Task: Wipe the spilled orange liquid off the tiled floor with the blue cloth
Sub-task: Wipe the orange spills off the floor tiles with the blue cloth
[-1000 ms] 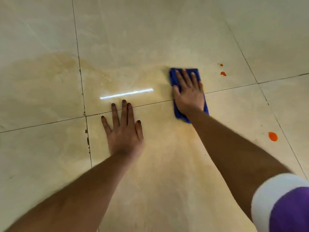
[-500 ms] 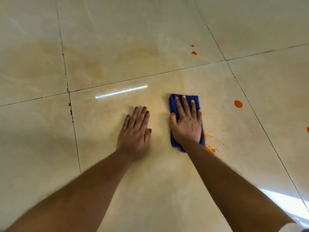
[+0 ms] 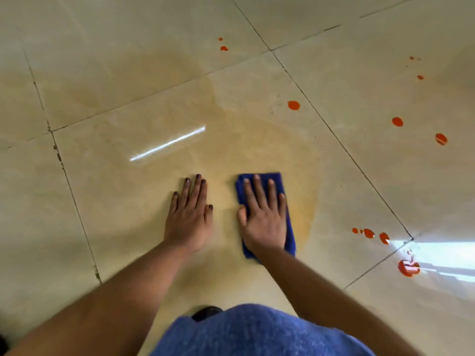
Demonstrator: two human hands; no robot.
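Observation:
A folded blue cloth (image 3: 278, 179) lies flat on the beige tiled floor (image 3: 102, 188), and my right hand (image 3: 264, 217) presses down on it with fingers spread. My left hand (image 3: 190, 214) rests flat on the bare tile just left of the cloth, holding nothing. A thin orange-tinted smear (image 3: 295, 160) spreads over the tile around and beyond the cloth. Bright orange drops sit to the right: one round drop (image 3: 293, 105) up the tile, a small cluster (image 3: 368, 233) level with my right wrist, and a larger blob (image 3: 408, 268) near the lower right grout line.
More orange drops (image 3: 397, 121) dot the right-hand tile, and two small ones (image 3: 224, 48) lie far up the floor. My blue-clad knee (image 3: 257, 332) fills the bottom centre. Dark grout lines cross the floor, and window glare (image 3: 442, 253) brightens the right edge.
My right hand has dragged the cloth back toward me, leaving a faint orange film where it passed. My left hand has also shifted nearer. The view has tilted so more drops show at right.

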